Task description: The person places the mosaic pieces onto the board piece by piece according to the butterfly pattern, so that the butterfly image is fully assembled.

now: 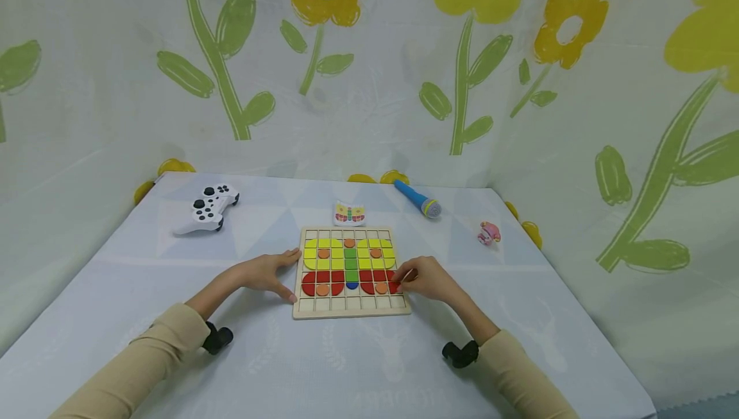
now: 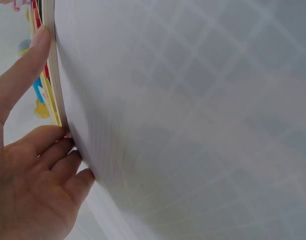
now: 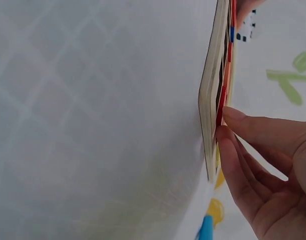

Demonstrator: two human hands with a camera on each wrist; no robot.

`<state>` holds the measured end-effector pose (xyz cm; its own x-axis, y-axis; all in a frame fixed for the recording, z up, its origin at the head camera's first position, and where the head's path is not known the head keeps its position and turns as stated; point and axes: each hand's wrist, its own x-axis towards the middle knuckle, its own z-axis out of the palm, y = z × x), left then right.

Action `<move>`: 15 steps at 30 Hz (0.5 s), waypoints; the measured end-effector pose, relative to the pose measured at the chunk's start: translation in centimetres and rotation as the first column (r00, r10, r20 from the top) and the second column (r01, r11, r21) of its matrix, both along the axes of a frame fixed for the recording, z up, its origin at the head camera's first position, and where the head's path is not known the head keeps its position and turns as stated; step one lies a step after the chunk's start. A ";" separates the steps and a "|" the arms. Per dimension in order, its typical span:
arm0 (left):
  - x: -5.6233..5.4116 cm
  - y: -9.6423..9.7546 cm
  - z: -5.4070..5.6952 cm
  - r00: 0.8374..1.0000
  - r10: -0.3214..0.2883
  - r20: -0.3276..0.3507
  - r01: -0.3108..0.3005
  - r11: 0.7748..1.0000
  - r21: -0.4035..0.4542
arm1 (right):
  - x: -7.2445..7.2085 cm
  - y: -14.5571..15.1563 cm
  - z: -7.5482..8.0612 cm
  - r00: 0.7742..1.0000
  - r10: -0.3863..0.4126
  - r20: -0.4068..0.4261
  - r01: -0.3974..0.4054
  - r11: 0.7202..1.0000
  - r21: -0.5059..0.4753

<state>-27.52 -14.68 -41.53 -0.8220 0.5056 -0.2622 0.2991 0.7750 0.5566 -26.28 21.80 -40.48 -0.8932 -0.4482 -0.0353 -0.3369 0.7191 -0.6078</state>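
Note:
A wooden grid board lies on the table, bearing a butterfly pattern of yellow, red, green, orange and blue pieces. At its left edge, my left hand rests with thumb and fingers spread. The left wrist view shows the thumb and fingertips against the board's side. My right hand is over the board's right edge. Its thumb and forefinger pinch a red corner tile at the right end of the red row, seen edge-on in the right wrist view. The fingertips partly cover that tile.
Behind the board stands a small picture card with a similar butterfly pattern. A white game controller lies at the back left. A blue toy microphone and a pink figurine are at the back right. A flowered curtain hangs behind the table.

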 end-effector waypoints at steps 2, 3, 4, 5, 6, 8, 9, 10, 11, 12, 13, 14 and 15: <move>0.0 0.0 0.0 1.000 0.001 0.004 -0.001 1.000 -0.002 | 0.1 -0.1 0.0 1.000 0.000 -0.015 0.000 1.000 0.002; 0.0 0.0 0.0 1.000 0.004 0.008 -0.004 1.000 -0.001 | 0.1 -0.2 0.0 1.000 0.000 -0.023 0.000 1.000 0.004; 0.0 -0.1 0.0 1.000 0.005 0.009 -0.005 1.000 -0.001 | 0.1 -0.3 0.0 1.000 0.001 -0.030 -0.001 1.000 0.005; 0.0 -0.1 0.1 1.000 0.004 0.008 -0.004 1.000 -0.001 | 0.1 -0.3 0.0 0.999 0.004 -0.036 -0.004 1.000 0.005; 0.0 -0.1 0.1 1.000 0.004 0.008 -0.004 1.000 -0.002 | 0.2 -0.4 0.0 0.999 0.007 -0.042 -0.007 1.000 0.005; 0.1 -0.1 0.1 1.000 0.002 0.004 -0.002 1.000 0.002 | 0.2 -0.4 0.0 0.999 0.012 -0.052 -0.012 1.000 0.007; 0.1 -0.1 0.1 1.000 0.004 0.004 -0.004 1.000 0.005 | 0.3 -0.4 -0.1 0.998 0.016 -0.055 -0.016 1.000 0.007; 0.2 -0.1 0.1 1.000 0.002 0.002 -0.002 1.000 0.007 | 0.3 -0.5 -0.1 0.998 0.020 -0.056 -0.019 1.000 0.006; 0.2 -0.2 0.1 1.000 0.000 -0.002 0.000 1.000 0.009 | 0.3 -0.5 0.0 0.998 0.024 -0.054 -0.024 1.000 0.006; 0.2 -0.2 0.1 1.000 0.001 -0.001 -0.001 1.000 0.013 | 0.3 -0.5 0.0 0.998 0.029 -0.048 -0.029 1.000 0.003; 0.2 -0.3 0.1 1.000 -0.001 0.000 0.001 1.000 0.016 | 0.3 -0.4 0.1 0.999 0.036 -0.040 -0.036 0.999 0.003; 0.3 -0.3 0.1 1.000 -0.001 0.002 0.001 1.000 0.018 | 0.3 -0.4 0.1 0.998 0.045 -0.032 -0.045 0.999 0.007; 0.3 -0.5 0.1 1.000 -0.004 0.004 0.004 1.000 0.019 | 0.3 -0.3 0.2 0.998 0.052 -0.019 -0.052 0.999 0.007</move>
